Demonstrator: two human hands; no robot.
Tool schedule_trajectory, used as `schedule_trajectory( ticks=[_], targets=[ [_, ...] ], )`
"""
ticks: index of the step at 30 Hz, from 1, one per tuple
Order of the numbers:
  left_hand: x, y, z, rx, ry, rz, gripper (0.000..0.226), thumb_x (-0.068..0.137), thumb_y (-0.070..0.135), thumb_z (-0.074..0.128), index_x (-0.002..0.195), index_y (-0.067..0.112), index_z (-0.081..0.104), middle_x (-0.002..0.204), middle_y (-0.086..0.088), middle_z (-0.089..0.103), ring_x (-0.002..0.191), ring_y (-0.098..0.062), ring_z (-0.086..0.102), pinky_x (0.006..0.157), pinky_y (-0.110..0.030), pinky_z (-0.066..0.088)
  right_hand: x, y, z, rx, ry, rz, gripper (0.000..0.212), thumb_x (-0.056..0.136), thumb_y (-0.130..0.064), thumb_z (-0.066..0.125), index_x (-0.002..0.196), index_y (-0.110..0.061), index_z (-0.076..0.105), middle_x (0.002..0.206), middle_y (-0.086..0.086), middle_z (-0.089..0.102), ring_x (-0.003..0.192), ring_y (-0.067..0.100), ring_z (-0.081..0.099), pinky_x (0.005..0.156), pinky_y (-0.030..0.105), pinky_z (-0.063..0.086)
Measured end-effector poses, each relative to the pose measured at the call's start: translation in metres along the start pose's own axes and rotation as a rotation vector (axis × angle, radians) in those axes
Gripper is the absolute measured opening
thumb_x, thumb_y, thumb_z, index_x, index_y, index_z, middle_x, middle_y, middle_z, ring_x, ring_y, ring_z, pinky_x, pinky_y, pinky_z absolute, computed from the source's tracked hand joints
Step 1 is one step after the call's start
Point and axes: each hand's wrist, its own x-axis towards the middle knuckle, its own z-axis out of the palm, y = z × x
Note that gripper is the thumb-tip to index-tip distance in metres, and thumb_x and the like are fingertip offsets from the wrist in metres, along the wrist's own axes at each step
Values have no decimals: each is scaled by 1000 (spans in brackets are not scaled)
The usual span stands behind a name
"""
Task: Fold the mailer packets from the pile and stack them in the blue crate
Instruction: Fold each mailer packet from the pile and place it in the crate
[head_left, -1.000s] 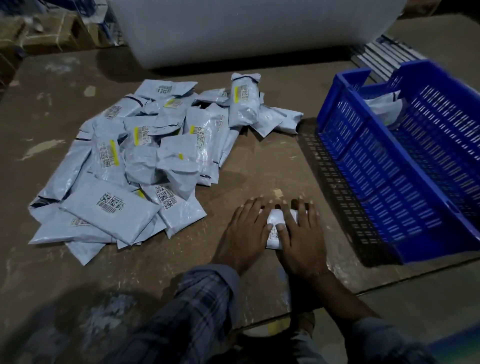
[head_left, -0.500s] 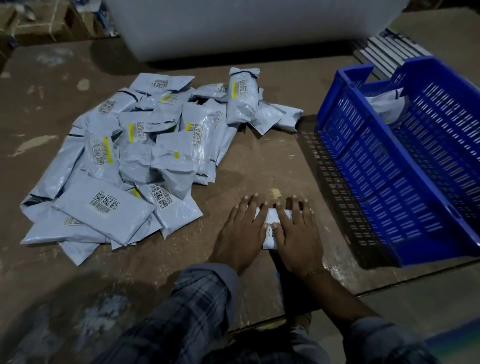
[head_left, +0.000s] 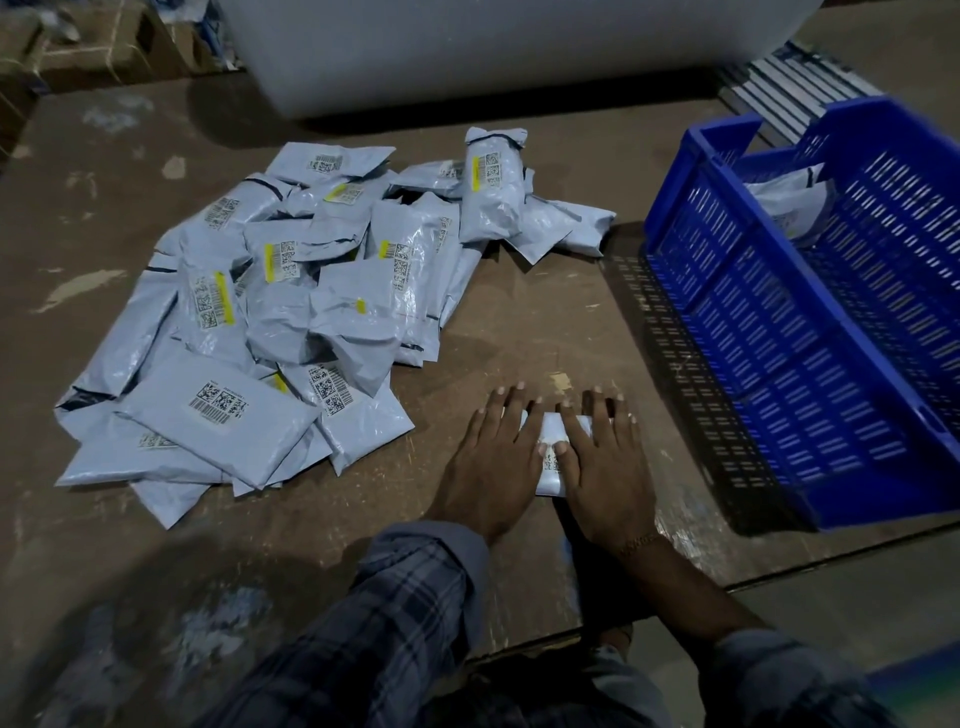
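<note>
A folded grey mailer packet (head_left: 552, 451) lies on the brown table near its front edge. My left hand (head_left: 493, 457) and my right hand (head_left: 602, 457) both press flat on it with straight fingers, side by side, covering most of it. A pile of several grey mailer packets (head_left: 291, 312) with barcode labels spreads over the table to the left. The blue crate (head_left: 810, 332) stands at the right, tilted, with a folded packet (head_left: 789, 202) inside near its far end.
A large white roll (head_left: 493, 47) lies across the back of the table. Cardboard boxes (head_left: 104, 47) stand at the far left. Flat grey slats (head_left: 779, 88) lie behind the crate. The table's front edge (head_left: 779, 577) runs just behind my wrists.
Both hands stay pressed on the folded packet in the same spot. The view has shifted slightly; nothing else on the table has moved.
</note>
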Motion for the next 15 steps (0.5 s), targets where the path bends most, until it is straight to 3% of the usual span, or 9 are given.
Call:
schedule_trajectory(
  ticks=[15],
  targets=[
    [-4,2,1,-26,-1,-9,63,112,43,14,168,14,19,177,-12,9,163,-34,9,129,-51,23,5,6,6,-4,-33,-23,58,110,-43,27,165,-23,24,172,14,15,160,33,8,128,51,15]
  ],
)
